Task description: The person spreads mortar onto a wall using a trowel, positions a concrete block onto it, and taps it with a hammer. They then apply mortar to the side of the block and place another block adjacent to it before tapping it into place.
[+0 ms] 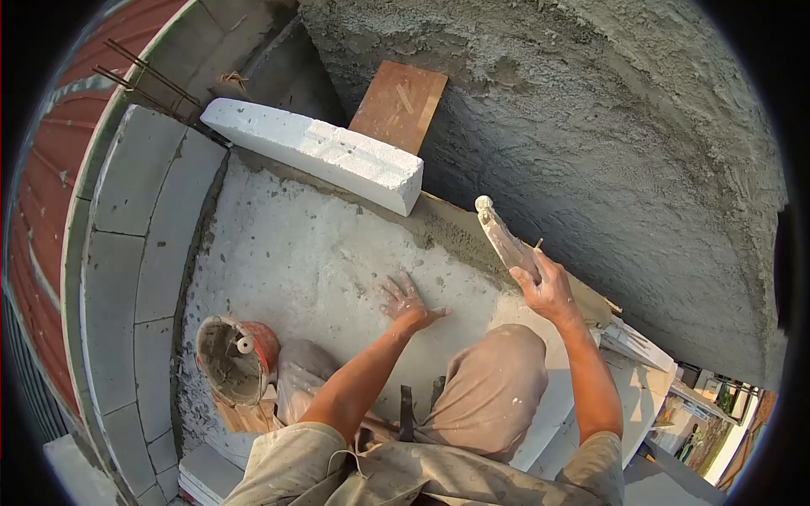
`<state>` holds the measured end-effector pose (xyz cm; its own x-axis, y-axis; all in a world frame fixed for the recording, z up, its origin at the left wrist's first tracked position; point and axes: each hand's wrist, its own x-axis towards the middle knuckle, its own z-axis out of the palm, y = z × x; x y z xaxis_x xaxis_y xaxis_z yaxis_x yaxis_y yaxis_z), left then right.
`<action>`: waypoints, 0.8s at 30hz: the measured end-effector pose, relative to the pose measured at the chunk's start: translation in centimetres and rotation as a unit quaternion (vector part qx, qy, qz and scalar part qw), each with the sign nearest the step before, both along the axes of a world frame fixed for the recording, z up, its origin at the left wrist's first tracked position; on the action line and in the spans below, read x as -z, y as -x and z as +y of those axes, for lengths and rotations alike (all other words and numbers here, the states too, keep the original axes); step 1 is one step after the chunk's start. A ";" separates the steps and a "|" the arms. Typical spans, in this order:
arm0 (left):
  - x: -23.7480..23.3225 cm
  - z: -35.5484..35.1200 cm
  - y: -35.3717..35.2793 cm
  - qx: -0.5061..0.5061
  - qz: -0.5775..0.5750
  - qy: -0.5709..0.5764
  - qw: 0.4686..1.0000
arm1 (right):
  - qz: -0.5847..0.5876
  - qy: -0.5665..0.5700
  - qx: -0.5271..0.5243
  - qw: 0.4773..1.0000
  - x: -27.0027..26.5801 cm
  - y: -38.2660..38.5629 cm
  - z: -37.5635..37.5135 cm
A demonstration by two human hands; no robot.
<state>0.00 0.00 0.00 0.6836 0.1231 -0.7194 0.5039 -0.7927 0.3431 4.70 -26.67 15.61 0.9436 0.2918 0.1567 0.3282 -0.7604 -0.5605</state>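
My left hand (407,305) lies flat on the dusty concrete floor (295,244), fingers spread, holding nothing. Raised near the floor's edge, my right hand (548,291) grips a mortar-smeared tool (504,236), its pale rounded end pointing up and away from me. The rest of the tool is hard to make out. A strip of wet mortar (456,236) runs along the edge. On that strip, ahead of my left hand, rests a long white block (316,152).
A red bucket (239,358) with grey mortar stands left of my knees. A curved block wall (126,278) rises at the left, with rebar (143,76) sticking out. A brown board (396,105) leans behind the white block. A rough plastered wall (616,169) fills the right, across a drop.
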 end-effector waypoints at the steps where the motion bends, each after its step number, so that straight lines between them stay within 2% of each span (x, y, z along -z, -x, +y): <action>1: -1.0 -0.2 0.0 0.017 0.006 -0.044 0.999 | 0.042 -0.005 0.048 0.998 0.1 1.2 0.2; 2: -1.6 0.0 0.5 0.033 0.017 -0.088 0.995 | 0.089 -0.010 0.093 0.992 0.6 2.4 0.5; 3: 1.4 -5.2 1.1 0.029 0.034 -0.064 0.997 | 0.067 0.023 0.074 0.995 3.6 2.6 -4.7; 5: 2.8 -4.3 0.7 0.019 0.008 -0.063 0.998 | -0.036 0.040 0.035 0.998 6.7 2.8 -5.0; 7: 3.6 -4.1 0.7 0.007 -0.002 -0.064 0.998 | -0.152 -0.026 -0.026 0.988 9.0 2.0 -3.9; 9: 3.6 -4.1 0.6 0.005 -0.002 -0.069 0.998 | -0.272 -0.087 -0.081 0.955 10.6 0.6 -2.8; 10: 3.3 -4.2 0.4 0.010 0.006 -0.073 0.997 | -0.307 -0.035 -0.088 0.947 13.0 -0.6 -4.1; 11: 3.1 -4.4 0.3 0.013 0.013 -0.076 0.997 | -0.197 0.031 -0.063 0.978 14.8 -0.3 -4.9; 13: 3.7 -4.2 1.0 0.017 0.002 -0.077 0.997 | 0.032 0.162 -0.016 0.986 15.5 -0.7 -5.5; 17: 6.9 -3.4 1.9 0.051 -0.032 -0.077 0.995 | -0.128 0.025 -0.098 0.987 10.6 1.9 -1.7; 18: 7.3 -3.4 2.1 0.048 -0.110 -0.099 0.988 | -0.173 -0.017 -0.115 0.978 8.7 1.6 -1.0; 20: 8.4 -3.2 2.0 0.017 -0.060 -0.081 0.995 | -0.202 -0.038 -0.128 0.970 10.0 1.0 -1.7; 21: 7.3 -3.3 1.6 0.000 -0.034 -0.073 0.997 | -0.216 -0.048 -0.136 0.966 11.2 0.5 -2.3; 22: 6.2 -3.3 1.8 0.005 -0.020 -0.078 0.997 | -0.168 0.034 -0.079 0.982 13.4 -0.7 -3.8; 24: 4.3 -3.9 1.5 0.010 -0.001 -0.080 0.997 | 0.036 0.109 -0.029 0.993 13.5 -1.2 -3.4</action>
<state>-1.46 -3.90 -4.28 0.6878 0.2235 -0.6907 0.4875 -0.8472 0.2113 5.92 -30.08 2.08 0.9302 0.3666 0.0172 0.3413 -0.8470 -0.4075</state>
